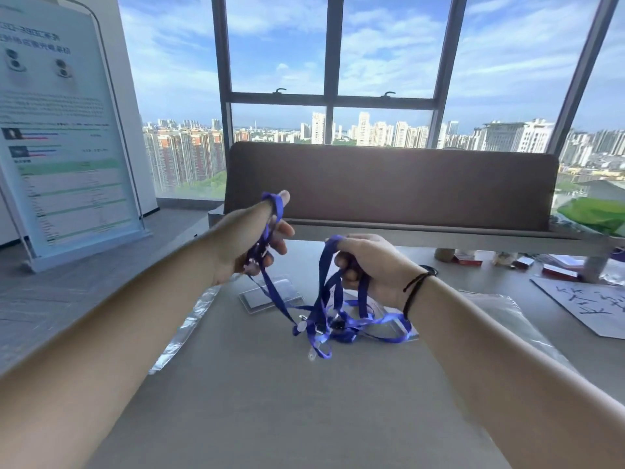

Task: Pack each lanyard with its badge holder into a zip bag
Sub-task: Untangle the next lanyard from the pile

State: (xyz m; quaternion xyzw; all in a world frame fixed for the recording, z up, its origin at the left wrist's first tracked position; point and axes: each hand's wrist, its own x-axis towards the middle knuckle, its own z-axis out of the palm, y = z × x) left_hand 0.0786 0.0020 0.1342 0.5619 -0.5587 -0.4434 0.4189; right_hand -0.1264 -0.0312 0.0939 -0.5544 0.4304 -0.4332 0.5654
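Note:
My left hand (250, 242) is raised above the desk, with a blue lanyard (270, 286) looped over its thumb and gripped in the fingers; a small metal clip hangs by the palm. My right hand (368, 265) grips more blue lanyard straps (324, 292) that trail down into a tangled heap (341, 328) on the grey desk. A clear badge holder (270, 294) lies flat beneath the hands. Another clear holder (389, 324) sits partly under the heap. Clear zip bags lie at the desk's left edge (189, 319) and on the right (500, 316).
A brown partition panel (389, 184) stands across the back of the desk (287, 401). To the right lie a white sheet with blue writing (588, 304), small red boxes (558, 270) and a green bag (595, 214). A poster stand (61, 137) stands on the floor at left.

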